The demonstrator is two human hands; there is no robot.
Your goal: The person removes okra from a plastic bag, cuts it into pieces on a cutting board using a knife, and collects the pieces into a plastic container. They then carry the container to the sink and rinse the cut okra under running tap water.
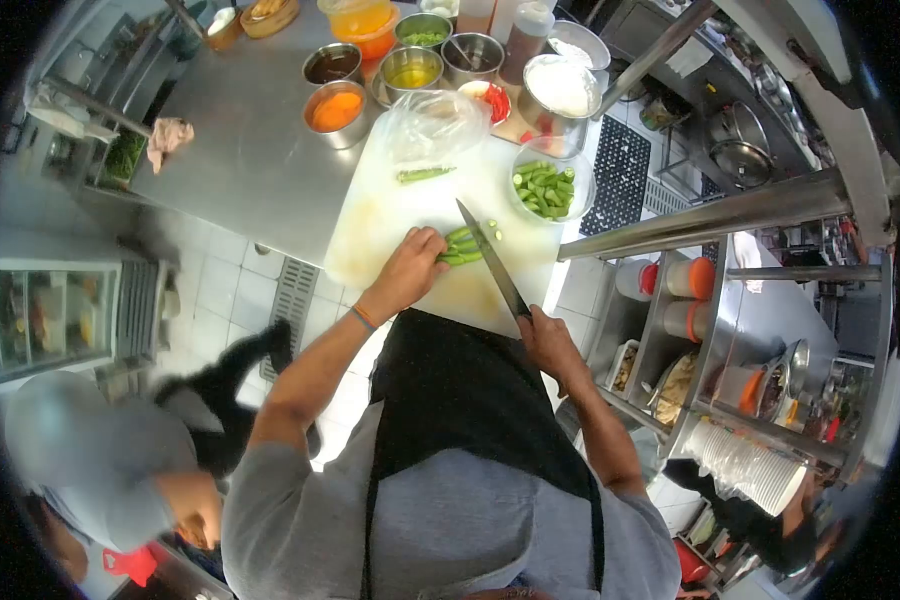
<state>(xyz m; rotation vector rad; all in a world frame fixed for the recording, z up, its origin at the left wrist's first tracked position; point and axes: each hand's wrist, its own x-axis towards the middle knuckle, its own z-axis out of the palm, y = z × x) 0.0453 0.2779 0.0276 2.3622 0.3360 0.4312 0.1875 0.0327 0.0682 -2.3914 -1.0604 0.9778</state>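
On the white cutting board (pixel 360 215), my left hand (pixel 410 270) is closed over a few long green vegetable stalks (pixel 462 246), pinning them down. My right hand (pixel 552 348) grips the handle of a kitchen knife (pixel 497 262), whose blade slants across the right end of the stalks. Small cut pieces (pixel 498 236) lie just beyond the blade. Farther up the board are a thin green stalk (pixel 425 174) and a clear plastic bag (pixel 438 125). A clear bowl (pixel 584 196) holding chopped green pieces (pixel 545 188) stands at the board's right edge.
Metal pots of sauces and oil, including one with an orange filling (pixel 336 107), stand behind the board. A container of white powder (pixel 560 85) is at the back right. A steel rail (pixel 710 215) runs along the right. Another person (pixel 110 450) is at lower left.
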